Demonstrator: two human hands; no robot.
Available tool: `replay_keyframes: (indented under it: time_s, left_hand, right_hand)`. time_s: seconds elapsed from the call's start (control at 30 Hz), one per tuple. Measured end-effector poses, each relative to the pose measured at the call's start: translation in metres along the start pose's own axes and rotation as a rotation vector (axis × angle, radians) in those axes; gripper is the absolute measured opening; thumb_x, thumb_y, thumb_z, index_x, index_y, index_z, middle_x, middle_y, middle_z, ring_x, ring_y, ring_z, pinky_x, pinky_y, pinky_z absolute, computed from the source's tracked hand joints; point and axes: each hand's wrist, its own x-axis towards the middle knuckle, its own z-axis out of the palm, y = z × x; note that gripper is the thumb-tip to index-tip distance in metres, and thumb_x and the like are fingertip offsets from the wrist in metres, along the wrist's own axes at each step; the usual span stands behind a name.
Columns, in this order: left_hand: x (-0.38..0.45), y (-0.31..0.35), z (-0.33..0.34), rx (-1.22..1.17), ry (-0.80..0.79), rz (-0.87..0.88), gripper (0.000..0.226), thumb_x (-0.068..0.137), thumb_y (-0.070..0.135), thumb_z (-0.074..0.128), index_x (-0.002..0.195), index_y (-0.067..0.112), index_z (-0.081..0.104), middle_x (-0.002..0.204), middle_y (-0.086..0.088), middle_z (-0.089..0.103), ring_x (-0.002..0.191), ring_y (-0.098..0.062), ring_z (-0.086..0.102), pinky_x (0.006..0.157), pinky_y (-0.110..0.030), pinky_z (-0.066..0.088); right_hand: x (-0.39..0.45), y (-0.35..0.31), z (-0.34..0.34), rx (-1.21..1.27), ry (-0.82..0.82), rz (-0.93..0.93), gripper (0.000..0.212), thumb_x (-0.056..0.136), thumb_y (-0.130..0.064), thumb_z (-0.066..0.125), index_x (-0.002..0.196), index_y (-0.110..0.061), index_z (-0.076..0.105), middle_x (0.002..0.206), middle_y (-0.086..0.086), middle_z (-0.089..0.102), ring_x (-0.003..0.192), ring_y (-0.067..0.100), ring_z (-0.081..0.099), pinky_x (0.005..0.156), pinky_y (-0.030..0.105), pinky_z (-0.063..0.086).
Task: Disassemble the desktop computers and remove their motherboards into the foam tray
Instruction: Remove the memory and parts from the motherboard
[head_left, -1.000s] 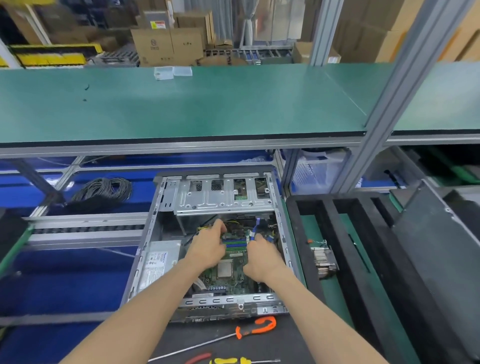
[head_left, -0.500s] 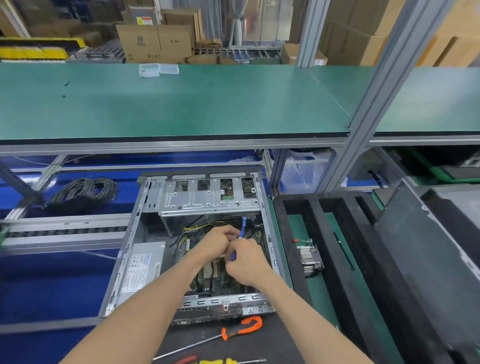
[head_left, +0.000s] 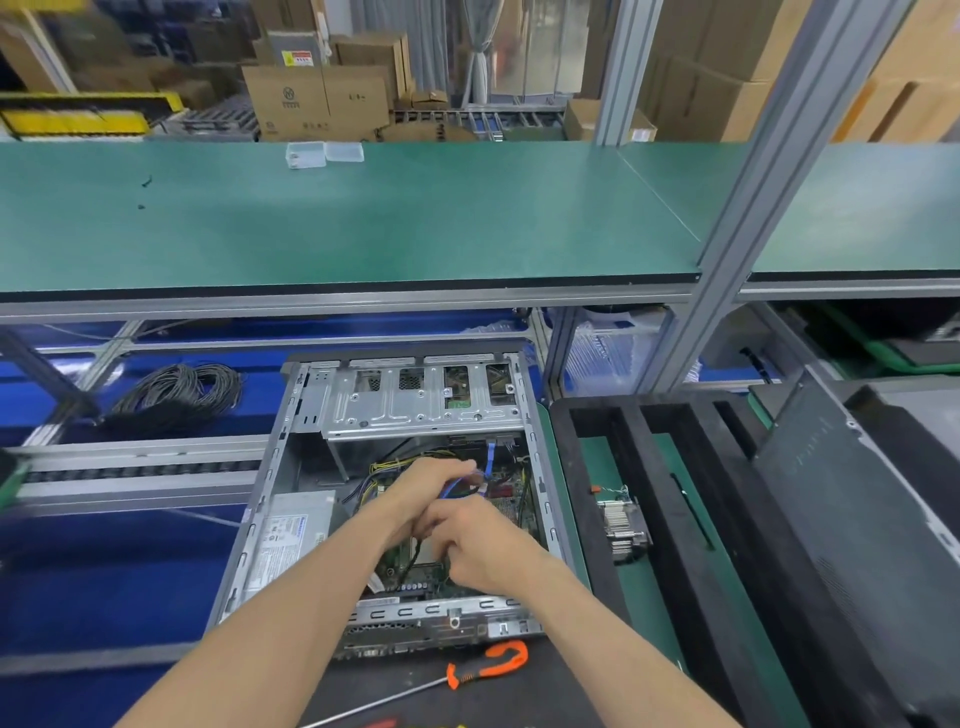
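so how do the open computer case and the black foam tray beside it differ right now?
The open grey metal computer case is packed with a green motherboard, cables and a power supply; the black foam tray holds only a small finned heatsink in one slot. Both hands, left and right, work inside the case; neither touches the tray. The case is metal, the tray foam. Both lie flat, side by side.

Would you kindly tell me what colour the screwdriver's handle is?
Orange with black, on the screwdriver lying in front of the case; the head view shows it.
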Motion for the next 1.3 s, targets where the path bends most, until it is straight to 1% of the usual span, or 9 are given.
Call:
replay_keyframes:
  time_s: [0.1,0.3,0.43,0.5,0.63,0.77,0.93,1.07,1.3]
  left_hand:
    - [-0.002,0.005,0.006,0.088,0.033,0.074,0.029,0.092,0.029,0.068,0.070,0.013,0.078,0.089,-0.005,0.075,0.079,-0.017,0.066,0.074,-0.028,0.049]
    - [-0.002,0.011,0.006,0.043,0.268,0.122,0.013,0.096,0.011,0.059,0.091,0.010,0.071,0.072,-0.003,0.069,0.039,-0.008,0.038,0.040,-0.022,0.029]
    - [0.003,0.008,0.006,0.302,0.400,0.183,0.005,0.078,0.030,0.078,0.074,0.029,0.076,0.071,0.016,0.073,0.071,-0.004,0.065,0.063,-0.025,0.049]
    - [0.007,0.005,0.014,0.240,0.385,0.181,0.006,0.075,0.036,0.081,0.074,0.032,0.078,0.078,0.017,0.075,0.089,-0.011,0.070,0.079,-0.030,0.052]
    - [0.015,0.007,0.038,0.022,0.380,0.124,0.033,0.079,0.053,0.077,0.094,0.024,0.080,0.103,0.015,0.069,0.094,-0.014,0.063,0.080,-0.031,0.044]
    - [0.026,0.014,0.049,-0.080,0.537,0.064,0.039,0.078,0.052,0.079,0.064,0.016,0.077,0.071,-0.001,0.074,0.066,-0.020,0.059,0.066,-0.034,0.046]
    - [0.032,0.015,0.048,-0.157,0.469,0.064,0.040,0.079,0.040,0.082,0.074,0.001,0.075,0.069,-0.007,0.075,0.032,-0.010,0.037,0.045,-0.023,0.034]
    - [0.031,0.011,0.045,-0.221,0.375,0.083,0.029,0.075,0.027,0.086,0.072,0.000,0.077,0.072,-0.013,0.075,0.066,-0.022,0.073,0.058,-0.032,0.054]
    - [0.004,-0.009,0.028,0.036,0.539,0.160,0.040,0.069,0.038,0.049,0.039,0.013,0.053,0.049,0.003,0.062,0.048,-0.013,0.053,0.063,-0.032,0.041]
  right_hand:
    - [0.003,0.001,0.001,-0.014,-0.071,-0.006,0.026,0.066,0.015,0.056,0.074,0.001,0.077,0.107,0.009,0.075,0.098,0.027,0.064,0.078,0.031,0.051]
    - [0.000,0.000,-0.002,0.166,-0.049,0.222,0.032,0.068,0.009,0.049,0.069,-0.006,0.078,0.089,0.004,0.078,0.093,0.013,0.068,0.094,0.029,0.054]
    - [0.002,-0.001,-0.009,0.022,0.157,0.381,0.030,0.075,-0.006,0.046,0.074,-0.012,0.076,0.073,0.008,0.072,0.071,0.027,0.057,0.074,0.031,0.050]
    - [0.004,0.001,-0.010,-0.123,0.202,0.497,0.021,0.085,-0.009,0.046,0.080,-0.008,0.065,0.081,0.013,0.066,0.076,0.029,0.047,0.064,0.035,0.038]
    - [0.006,0.003,-0.005,-0.079,0.104,0.671,0.009,0.090,-0.016,0.051,0.095,-0.011,0.046,0.109,0.018,0.056,0.097,0.035,0.053,0.071,0.035,0.034]
    - [0.007,0.008,0.000,-0.086,0.077,0.710,0.024,0.092,-0.022,0.055,0.109,-0.006,0.053,0.118,0.020,0.054,0.104,0.038,0.056,0.069,0.035,0.036]
    - [0.007,0.005,-0.004,-0.084,0.095,0.716,0.014,0.092,-0.021,0.056,0.093,-0.012,0.045,0.116,0.020,0.055,0.100,0.036,0.056,0.069,0.034,0.035]
    - [0.006,0.004,-0.007,-0.099,0.101,0.717,0.013,0.092,-0.020,0.055,0.094,-0.012,0.046,0.117,0.020,0.056,0.101,0.036,0.057,0.072,0.034,0.034]
    - [0.007,0.001,-0.006,-0.137,0.178,0.727,0.026,0.093,-0.021,0.057,0.114,-0.005,0.055,0.120,0.017,0.058,0.107,0.031,0.059,0.075,0.031,0.037]
